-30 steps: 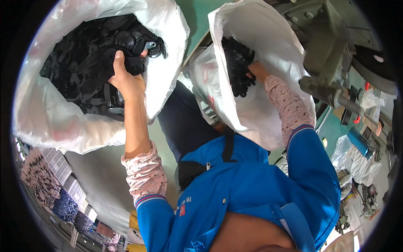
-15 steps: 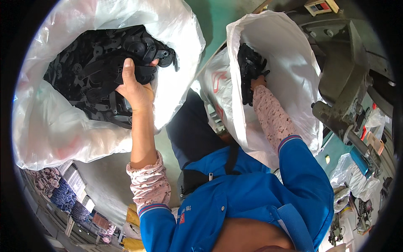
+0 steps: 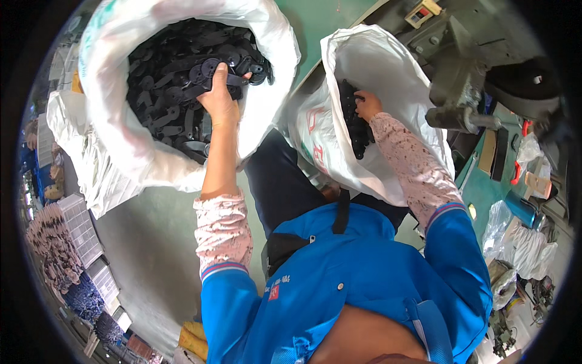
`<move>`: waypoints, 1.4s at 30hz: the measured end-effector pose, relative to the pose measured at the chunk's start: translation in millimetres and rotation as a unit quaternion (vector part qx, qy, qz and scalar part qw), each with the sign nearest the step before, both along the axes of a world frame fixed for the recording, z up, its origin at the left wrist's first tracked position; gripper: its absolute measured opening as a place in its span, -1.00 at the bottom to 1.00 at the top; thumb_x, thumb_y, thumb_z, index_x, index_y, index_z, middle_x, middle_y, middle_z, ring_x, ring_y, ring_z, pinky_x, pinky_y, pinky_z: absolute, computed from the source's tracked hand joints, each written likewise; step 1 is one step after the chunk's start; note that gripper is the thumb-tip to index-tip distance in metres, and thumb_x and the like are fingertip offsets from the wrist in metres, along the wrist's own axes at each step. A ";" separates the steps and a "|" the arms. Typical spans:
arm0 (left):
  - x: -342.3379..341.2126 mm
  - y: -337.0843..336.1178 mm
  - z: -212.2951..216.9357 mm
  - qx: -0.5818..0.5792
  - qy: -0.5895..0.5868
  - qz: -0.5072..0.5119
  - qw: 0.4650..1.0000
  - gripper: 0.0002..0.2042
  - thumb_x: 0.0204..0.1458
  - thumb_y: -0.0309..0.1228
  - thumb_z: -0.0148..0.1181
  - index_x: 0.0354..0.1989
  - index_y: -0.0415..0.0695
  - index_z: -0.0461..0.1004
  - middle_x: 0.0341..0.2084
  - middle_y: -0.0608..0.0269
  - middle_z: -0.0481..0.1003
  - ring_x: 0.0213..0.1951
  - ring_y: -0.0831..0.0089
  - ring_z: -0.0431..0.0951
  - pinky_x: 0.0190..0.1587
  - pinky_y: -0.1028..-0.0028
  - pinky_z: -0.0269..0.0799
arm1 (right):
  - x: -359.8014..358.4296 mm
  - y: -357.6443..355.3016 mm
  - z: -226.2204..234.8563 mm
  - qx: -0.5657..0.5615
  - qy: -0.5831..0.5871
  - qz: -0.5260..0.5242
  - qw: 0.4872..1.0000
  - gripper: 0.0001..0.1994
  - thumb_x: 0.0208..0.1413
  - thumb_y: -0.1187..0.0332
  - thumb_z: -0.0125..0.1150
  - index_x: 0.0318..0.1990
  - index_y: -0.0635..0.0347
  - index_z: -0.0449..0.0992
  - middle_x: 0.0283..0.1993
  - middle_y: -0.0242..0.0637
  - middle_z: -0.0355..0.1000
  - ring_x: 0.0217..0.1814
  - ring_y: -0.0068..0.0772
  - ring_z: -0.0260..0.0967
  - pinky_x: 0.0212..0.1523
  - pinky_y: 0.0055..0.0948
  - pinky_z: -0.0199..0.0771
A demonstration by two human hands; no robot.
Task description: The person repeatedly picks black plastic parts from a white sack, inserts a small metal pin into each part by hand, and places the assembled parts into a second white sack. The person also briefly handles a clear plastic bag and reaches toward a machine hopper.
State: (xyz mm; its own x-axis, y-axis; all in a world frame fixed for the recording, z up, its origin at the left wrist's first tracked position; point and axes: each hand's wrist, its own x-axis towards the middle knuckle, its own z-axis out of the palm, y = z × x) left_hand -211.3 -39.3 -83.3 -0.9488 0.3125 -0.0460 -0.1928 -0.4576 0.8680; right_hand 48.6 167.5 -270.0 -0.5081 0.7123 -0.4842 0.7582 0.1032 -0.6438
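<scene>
Head view, looking down. The left hand (image 3: 219, 97) grips black plastic parts (image 3: 167, 97) inside a large white sack (image 3: 115, 139). The right hand (image 3: 365, 104) reaches into a second white sack (image 3: 394, 79), touching a cluster of black parts (image 3: 353, 124). A grey machine (image 3: 467, 73) stands just beside it.

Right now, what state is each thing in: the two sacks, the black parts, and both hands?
Left sack: mouth open, rim rolled back, heaped with black parts.
Right sack: mouth open, only a few parts showing inside.
Black parts: loose, jumbled pile.
Left hand: closed around black parts in the left sack.
Right hand: inside the right sack, fingers on a clump of black parts.
</scene>
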 end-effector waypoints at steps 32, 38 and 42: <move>213.3 38.4 124.6 -0.006 -0.073 -0.537 0.840 -0.65 -0.03 -0.44 0.21 -0.04 -0.23 0.35 -0.26 0.11 0.50 -0.29 0.33 0.58 -0.42 0.29 0.63 | 120.5 4.9 378.0 0.043 0.364 -0.052 0.929 -0.69 0.19 0.30 0.11 -0.05 0.39 0.44 -0.35 -0.24 0.49 -0.66 -0.63 0.29 -0.74 -0.68 0.14; 211.6 38.4 113.7 -0.017 -0.071 -0.535 0.842 -0.58 -0.03 -0.44 0.21 0.05 -0.21 0.32 -0.22 0.11 0.50 -0.26 0.33 0.58 -0.39 0.28 0.63 | 127.3 -31.9 360.0 0.010 0.381 -0.056 0.923 -0.60 0.21 0.19 0.09 0.09 0.27 0.38 -0.20 -0.34 0.48 -0.44 -0.62 0.41 -0.56 -0.67 0.33; 214.2 41.4 114.5 -0.009 -0.068 -0.544 0.836 -0.59 -0.02 -0.46 0.20 0.04 -0.22 0.32 -0.25 0.12 0.49 -0.28 0.33 0.58 -0.41 0.28 0.63 | 141.9 -55.8 332.1 -0.030 0.365 -0.009 0.930 -0.68 0.20 0.21 0.12 -0.07 0.29 0.50 -0.23 -0.38 0.48 -0.20 -0.56 0.43 -0.20 -0.57 0.40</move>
State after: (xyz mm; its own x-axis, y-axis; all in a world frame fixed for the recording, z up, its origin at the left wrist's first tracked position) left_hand 2.9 2.1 31.2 -0.0897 0.9854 -0.1445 -0.5835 0.0656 0.8094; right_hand 190.5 111.6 62.1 -0.7055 0.7068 -0.0528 0.1174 0.0431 -0.9922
